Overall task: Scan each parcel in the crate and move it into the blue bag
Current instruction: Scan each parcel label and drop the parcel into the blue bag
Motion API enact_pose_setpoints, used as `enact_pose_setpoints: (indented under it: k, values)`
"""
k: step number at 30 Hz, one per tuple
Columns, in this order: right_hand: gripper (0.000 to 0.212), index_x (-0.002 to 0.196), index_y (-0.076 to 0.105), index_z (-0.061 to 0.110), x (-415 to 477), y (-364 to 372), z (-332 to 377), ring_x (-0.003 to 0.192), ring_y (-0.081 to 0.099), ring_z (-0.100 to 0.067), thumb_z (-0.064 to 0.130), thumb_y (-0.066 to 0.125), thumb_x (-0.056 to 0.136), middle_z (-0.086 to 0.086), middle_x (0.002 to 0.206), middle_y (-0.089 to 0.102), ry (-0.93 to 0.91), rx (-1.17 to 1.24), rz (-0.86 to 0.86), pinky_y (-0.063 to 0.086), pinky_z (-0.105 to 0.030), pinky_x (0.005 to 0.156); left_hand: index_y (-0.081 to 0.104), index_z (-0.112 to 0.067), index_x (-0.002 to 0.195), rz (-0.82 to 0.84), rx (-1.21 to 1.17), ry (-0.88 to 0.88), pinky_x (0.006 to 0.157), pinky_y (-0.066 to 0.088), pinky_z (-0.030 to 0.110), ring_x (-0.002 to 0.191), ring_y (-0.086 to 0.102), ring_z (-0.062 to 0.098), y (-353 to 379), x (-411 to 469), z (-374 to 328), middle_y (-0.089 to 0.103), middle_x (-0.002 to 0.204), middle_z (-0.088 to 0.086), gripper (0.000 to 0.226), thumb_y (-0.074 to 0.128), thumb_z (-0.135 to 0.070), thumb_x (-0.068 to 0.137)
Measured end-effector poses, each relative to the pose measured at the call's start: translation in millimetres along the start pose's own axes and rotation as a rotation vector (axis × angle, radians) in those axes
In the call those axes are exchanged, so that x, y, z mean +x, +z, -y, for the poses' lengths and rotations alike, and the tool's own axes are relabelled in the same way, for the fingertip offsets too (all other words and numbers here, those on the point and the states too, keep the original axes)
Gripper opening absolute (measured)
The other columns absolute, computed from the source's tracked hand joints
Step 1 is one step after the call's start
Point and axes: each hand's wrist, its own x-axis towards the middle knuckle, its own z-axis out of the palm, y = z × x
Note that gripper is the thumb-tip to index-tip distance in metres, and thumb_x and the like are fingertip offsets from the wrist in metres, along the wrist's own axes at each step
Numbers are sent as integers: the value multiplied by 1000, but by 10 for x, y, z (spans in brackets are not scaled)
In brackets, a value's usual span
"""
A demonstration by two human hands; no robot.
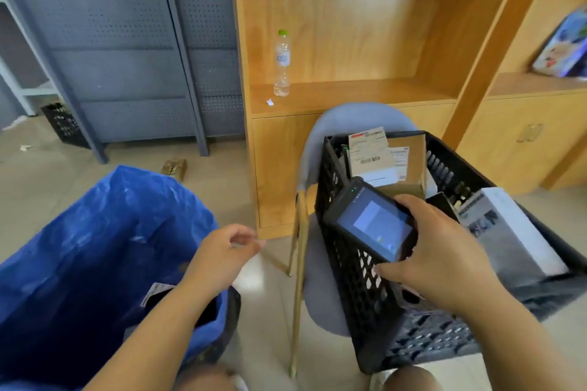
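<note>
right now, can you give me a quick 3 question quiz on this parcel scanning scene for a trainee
1. True or false: the right hand holds the scanner over the crate.
2. What does the left hand hold? A) nothing B) a parcel C) a water bottle
3. Fill in: the crate rests on a grey-blue ____.

Key: 1 true; 2 A; 3 chair
</note>
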Motion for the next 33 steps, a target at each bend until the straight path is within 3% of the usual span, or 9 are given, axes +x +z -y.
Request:
enact_pose_setpoints:
  k: [5, 10, 17, 20, 26, 29, 33]
  values:
    - [96, 132, 30, 34, -163, -286, -574, 79, 49, -11, 51, 79, 51, 15, 98, 44, 151, -6, -74, 42, -30, 60, 66, -36, 86, 134, -70, 163, 74, 48, 25, 82, 63, 3, 665, 178, -728, 67, 84, -16, 12, 74, -40, 78]
    - [88, 125, 36, 34, -339, -530, -1140, 80, 49, -14, 49, 79, 49, 16, 92, 45, 299, 9, -172, 49, -37, 65, 66, -39, 83, 267, -12, 356, 57, 41, 9, 75, 60, -8, 1379, 324, -1327, 63, 81, -30, 10, 72, -45, 78]
    - [82, 119, 37, 36, -535, -701, -1804, 77, 51, -15, 49, 76, 49, 11, 94, 49, 491, -26, -269, 49, -35, 63, 58, -39, 96, 466, 100, 420, 70, 42, 18, 90, 57, 0, 2393, 511, -1929, 61, 100, -17, 15, 68, -41, 84]
    - [80, 117, 35, 38, -580, -731, -2046, 74, 53, -15, 48, 75, 49, 12, 93, 48, 559, 6, -285, 53, -39, 60, 54, -34, 111, 516, 154, 458, 80, 43, 25, 102, 55, 6, 2813, 594, -2103, 55, 110, -14, 29, 66, -41, 86]
    - [81, 119, 34, 38, -592, -751, -2413, 71, 55, -19, 45, 75, 50, 11, 94, 48, 625, 27, -312, 54, -43, 60, 25, -32, 148, 507, 313, 617, 97, 40, 29, 126, 39, 20, 3458, 717, -2362, 19, 146, -5, 70, 60, -46, 89]
    - [81, 120, 34, 38, -604, -754, -2551, 67, 57, -20, 45, 75, 50, 11, 94, 49, 650, 55, -332, 54, -43, 61, 15, -46, 148, 590, 510, 650, 102, 40, 40, 134, 31, 30, 3649, 776, -2426, -1, 154, -11, 67, 51, -51, 92]
    - [81, 119, 34, 39, -656, -734, -2676, 64, 57, -18, 44, 75, 49, 16, 91, 47, 677, 80, -339, 54, -41, 59, 28, -46, 145, 678, 601, 584, 100, 39, 38, 136, 34, 29, 3772, 742, -2350, -16, 156, -13, 55, 44, -56, 93]
